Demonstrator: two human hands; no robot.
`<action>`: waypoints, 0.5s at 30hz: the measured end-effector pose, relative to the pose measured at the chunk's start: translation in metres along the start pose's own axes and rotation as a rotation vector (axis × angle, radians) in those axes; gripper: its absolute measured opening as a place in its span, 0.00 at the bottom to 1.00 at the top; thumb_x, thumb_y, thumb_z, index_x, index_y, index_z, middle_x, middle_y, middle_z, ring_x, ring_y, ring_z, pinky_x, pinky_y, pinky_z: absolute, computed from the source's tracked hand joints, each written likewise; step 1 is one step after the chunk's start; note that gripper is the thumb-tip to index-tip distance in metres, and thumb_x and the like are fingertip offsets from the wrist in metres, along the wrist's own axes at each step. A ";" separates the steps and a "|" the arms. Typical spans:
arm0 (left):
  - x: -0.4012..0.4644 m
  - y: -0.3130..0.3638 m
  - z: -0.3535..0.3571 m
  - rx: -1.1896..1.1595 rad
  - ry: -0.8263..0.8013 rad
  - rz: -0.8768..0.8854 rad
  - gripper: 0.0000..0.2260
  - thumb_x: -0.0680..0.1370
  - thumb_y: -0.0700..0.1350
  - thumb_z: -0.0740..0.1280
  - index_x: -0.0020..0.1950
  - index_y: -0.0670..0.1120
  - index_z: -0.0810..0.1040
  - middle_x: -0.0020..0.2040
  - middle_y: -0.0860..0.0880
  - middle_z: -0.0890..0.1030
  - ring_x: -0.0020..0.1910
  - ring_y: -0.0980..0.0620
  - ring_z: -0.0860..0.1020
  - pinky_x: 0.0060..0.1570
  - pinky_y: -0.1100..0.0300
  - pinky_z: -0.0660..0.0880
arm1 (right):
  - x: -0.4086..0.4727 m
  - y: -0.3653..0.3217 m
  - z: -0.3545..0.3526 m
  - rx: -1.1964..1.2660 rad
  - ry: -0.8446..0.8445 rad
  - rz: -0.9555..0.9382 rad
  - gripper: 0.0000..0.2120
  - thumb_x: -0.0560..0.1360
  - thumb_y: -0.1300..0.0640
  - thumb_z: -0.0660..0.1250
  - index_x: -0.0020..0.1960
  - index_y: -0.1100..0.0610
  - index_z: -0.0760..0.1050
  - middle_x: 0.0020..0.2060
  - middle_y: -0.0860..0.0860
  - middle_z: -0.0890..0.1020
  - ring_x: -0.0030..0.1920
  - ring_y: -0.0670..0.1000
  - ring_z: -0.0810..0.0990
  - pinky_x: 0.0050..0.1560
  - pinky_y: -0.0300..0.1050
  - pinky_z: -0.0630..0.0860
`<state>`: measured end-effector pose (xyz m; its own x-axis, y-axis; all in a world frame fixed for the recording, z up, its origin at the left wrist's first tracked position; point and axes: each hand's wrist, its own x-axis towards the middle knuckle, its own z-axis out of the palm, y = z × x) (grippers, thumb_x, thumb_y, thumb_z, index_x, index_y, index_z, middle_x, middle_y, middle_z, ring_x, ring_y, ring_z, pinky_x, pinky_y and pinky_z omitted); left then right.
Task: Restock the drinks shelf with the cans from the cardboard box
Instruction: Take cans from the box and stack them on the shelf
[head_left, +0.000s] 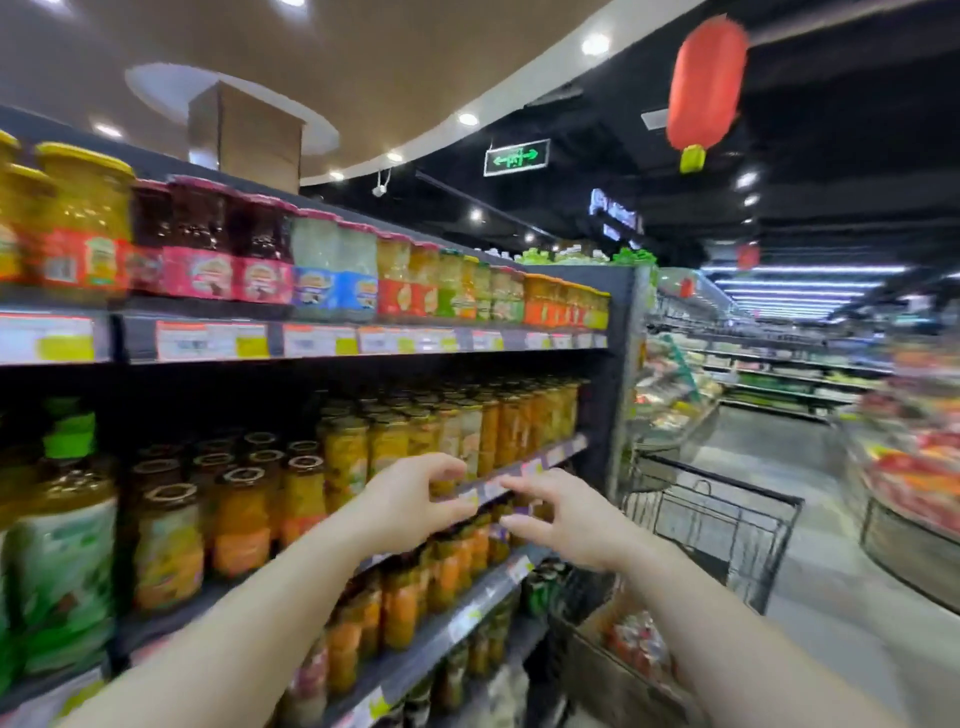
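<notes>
My left hand (410, 501) and my right hand (563, 519) hover side by side in front of the middle shelf's edge (519, 475), fingers curled and apart, holding nothing. An open cardboard box (602, 631) with red and white packs (641, 642) sits low at the right, under my right forearm, in a black wire cart (727, 525). The shelves (363, 343) on the left carry rows of jars and bottles of fruit and juice (343, 462). Motion blur smears the whole view.
A closed cardboard box (249, 135) stands on top of the shelving unit. The aisle floor (810, 519) runs ahead to the right, with a round produce display (914, 499) at the far right. A red lantern (706, 83) hangs overhead.
</notes>
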<state>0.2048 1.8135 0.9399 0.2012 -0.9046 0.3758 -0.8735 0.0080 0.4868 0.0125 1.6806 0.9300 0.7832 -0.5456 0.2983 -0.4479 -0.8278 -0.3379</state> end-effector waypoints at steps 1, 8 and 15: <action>0.017 0.003 0.025 -0.009 -0.029 0.010 0.24 0.74 0.58 0.71 0.69 0.55 0.73 0.68 0.57 0.75 0.66 0.58 0.72 0.61 0.66 0.67 | -0.008 0.027 0.000 0.004 -0.002 0.052 0.27 0.76 0.38 0.64 0.73 0.40 0.66 0.66 0.47 0.72 0.67 0.49 0.70 0.68 0.47 0.67; 0.137 0.018 0.195 0.109 -0.178 0.202 0.29 0.76 0.61 0.66 0.75 0.57 0.65 0.76 0.55 0.66 0.76 0.51 0.61 0.73 0.52 0.61 | -0.030 0.206 0.015 -0.100 0.018 0.352 0.29 0.74 0.33 0.63 0.73 0.34 0.62 0.66 0.44 0.68 0.69 0.49 0.66 0.68 0.48 0.66; 0.263 0.027 0.341 0.281 -0.252 0.315 0.30 0.77 0.65 0.61 0.77 0.59 0.58 0.80 0.52 0.52 0.79 0.46 0.49 0.75 0.43 0.46 | -0.008 0.356 0.028 -0.226 0.023 0.554 0.30 0.75 0.34 0.62 0.75 0.37 0.61 0.73 0.49 0.66 0.72 0.51 0.62 0.71 0.49 0.61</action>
<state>0.0827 1.4308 0.7834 -0.1754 -0.9518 0.2517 -0.9674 0.2140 0.1351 -0.1409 1.3937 0.7828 0.3986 -0.9045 0.1519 -0.8696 -0.4254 -0.2509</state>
